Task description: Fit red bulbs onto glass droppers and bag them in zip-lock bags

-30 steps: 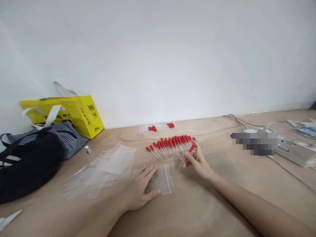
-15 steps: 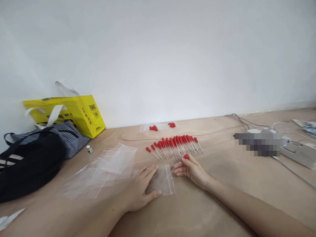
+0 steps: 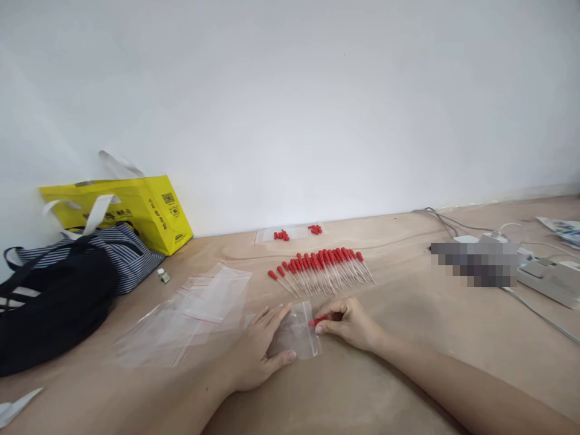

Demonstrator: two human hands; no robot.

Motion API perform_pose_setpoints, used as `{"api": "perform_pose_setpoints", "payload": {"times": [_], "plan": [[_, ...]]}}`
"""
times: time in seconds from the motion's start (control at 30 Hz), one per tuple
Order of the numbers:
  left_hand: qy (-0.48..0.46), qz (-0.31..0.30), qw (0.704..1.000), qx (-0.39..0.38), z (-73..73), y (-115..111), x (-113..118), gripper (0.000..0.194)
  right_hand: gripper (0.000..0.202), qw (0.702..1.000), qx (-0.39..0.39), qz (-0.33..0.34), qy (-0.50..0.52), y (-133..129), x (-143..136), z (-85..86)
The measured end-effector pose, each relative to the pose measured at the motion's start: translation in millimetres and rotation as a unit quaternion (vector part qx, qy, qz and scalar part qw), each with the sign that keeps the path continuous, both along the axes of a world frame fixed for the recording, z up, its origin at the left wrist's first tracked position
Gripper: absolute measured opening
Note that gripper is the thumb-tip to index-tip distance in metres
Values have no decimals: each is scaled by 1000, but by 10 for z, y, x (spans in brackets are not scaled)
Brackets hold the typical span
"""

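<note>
My left hand (image 3: 267, 344) lies flat with fingers spread on a small clear zip bag (image 3: 296, 338), pressing it to the table. At the bag's right-hand opening, my right hand (image 3: 351, 323) pinches a dropper (image 3: 317, 321) by its red rubber bulb. The dropper's thin clear stem points left into or over the bag; which one is hard to tell. Just beyond both hands lies a row of droppers (image 3: 324, 263) with red bulbs and clear stems, bulbs toward the wall.
More clear zip bags (image 3: 212, 296) overlap to the left. Near the wall, a bag with red-bulbed droppers (image 3: 281, 235) lies flat. A yellow bag (image 3: 167, 211), a black bag (image 3: 58, 302) and a tiny bottle (image 3: 164, 276) are at left; a power strip (image 3: 550, 281) with cables is at right.
My right hand has turned over and lowered, bringing the dropper leftward so its red bulb is at the bag's opening. My left hand has stayed on the bag.
</note>
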State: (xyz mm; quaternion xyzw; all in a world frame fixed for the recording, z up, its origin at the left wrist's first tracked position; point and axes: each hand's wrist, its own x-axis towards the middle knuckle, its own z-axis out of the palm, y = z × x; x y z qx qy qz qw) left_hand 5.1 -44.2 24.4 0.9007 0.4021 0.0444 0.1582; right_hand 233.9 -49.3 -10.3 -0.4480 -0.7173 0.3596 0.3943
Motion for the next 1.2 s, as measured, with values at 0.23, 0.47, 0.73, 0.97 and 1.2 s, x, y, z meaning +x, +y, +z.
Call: {"api": "perform_pose_setpoints", "payload": {"times": [0.23, 0.47, 0.73, 0.97, 1.2], "plan": [[-27, -11, 1000, 11, -64, 29, -28, 67, 10, 999, 11, -3, -40, -13, -4, -12], [-50, -23, 998, 33, -43, 17, 5, 64, 5, 997, 46, -51, -33, 29, -216, -19], [-62, -30, 994, 80, -85, 64, -190, 59, 13, 999, -3, -38, 2, 165, -71, -118], [-64, 14, 997, 48, -138, 103, -552, 47, 9, 973, 86, -107, -186, 498, -98, 172], [-58, 26, 998, 15, -91, 74, -500, 48, 19, 935, 86, -123, -322, 863, -753, 303]]}}
